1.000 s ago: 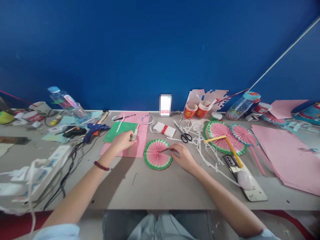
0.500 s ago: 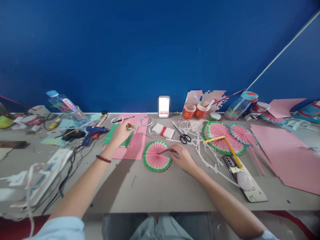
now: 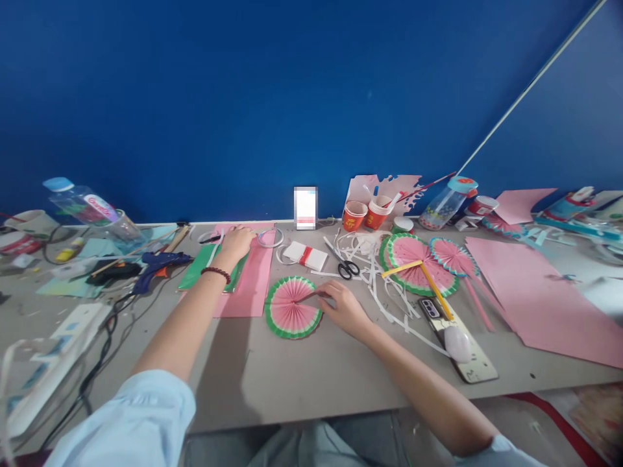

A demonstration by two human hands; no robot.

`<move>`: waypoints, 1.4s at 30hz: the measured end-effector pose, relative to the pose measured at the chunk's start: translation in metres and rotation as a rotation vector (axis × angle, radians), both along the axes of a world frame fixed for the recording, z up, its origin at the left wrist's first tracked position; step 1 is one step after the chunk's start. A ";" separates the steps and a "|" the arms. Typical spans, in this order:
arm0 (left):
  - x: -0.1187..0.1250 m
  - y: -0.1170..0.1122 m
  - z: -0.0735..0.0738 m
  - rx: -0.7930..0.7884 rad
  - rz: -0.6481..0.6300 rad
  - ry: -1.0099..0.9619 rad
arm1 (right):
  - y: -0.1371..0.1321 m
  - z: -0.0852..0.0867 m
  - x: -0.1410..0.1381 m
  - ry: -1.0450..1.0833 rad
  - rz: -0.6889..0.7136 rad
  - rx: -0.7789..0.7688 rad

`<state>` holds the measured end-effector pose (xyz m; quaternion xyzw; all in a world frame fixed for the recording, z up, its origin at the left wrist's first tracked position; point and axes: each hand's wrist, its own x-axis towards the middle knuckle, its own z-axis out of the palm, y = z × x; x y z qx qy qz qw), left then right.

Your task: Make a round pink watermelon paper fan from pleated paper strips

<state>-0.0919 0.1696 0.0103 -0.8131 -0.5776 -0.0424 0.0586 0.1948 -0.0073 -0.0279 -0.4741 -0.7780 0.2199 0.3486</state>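
Note:
My right hand [image 3: 342, 308] rests on the table with its fingers pinched on a thin dark stick whose tip lies at the centre of a round pleated pink fan with a green rim [image 3: 293, 308]. My left hand [image 3: 237, 242], with a dark bead bracelet on the wrist, reaches far back over a pink paper sheet [image 3: 250, 279] and a green sheet [image 3: 204, 272]. Its fingers curl down near a white tape ring [image 3: 270, 238]; I cannot make out whether they hold anything.
Scissors [image 3: 346, 266] and white paper strips lie right of the fan. Two more watermelon fans [image 3: 413, 263], a yellow stick, a phone [image 3: 457, 340], red paper cups [image 3: 355, 215], large pink sheets [image 3: 545, 298], a blue glue gun [image 3: 156, 264], a power strip with cables and bottles crowd the table.
My left hand has moved from the green sheet's edge back toward the far end of the pink sheet. The view has shifted left. My right hand stays at the fan.

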 end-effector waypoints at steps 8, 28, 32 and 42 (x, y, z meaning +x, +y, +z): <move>-0.017 -0.033 0.004 0.148 0.076 -0.049 | 0.000 0.000 0.000 -0.025 0.008 0.018; -0.008 -0.135 -0.017 0.103 0.333 -0.100 | -0.002 0.003 -0.001 0.003 -0.006 0.002; -0.012 -0.132 -0.023 0.158 0.322 -0.152 | -0.007 0.012 -0.006 -0.009 -0.039 0.041; -0.001 -0.136 -0.024 0.023 0.242 -0.148 | -0.037 0.056 -0.043 -0.116 0.181 0.124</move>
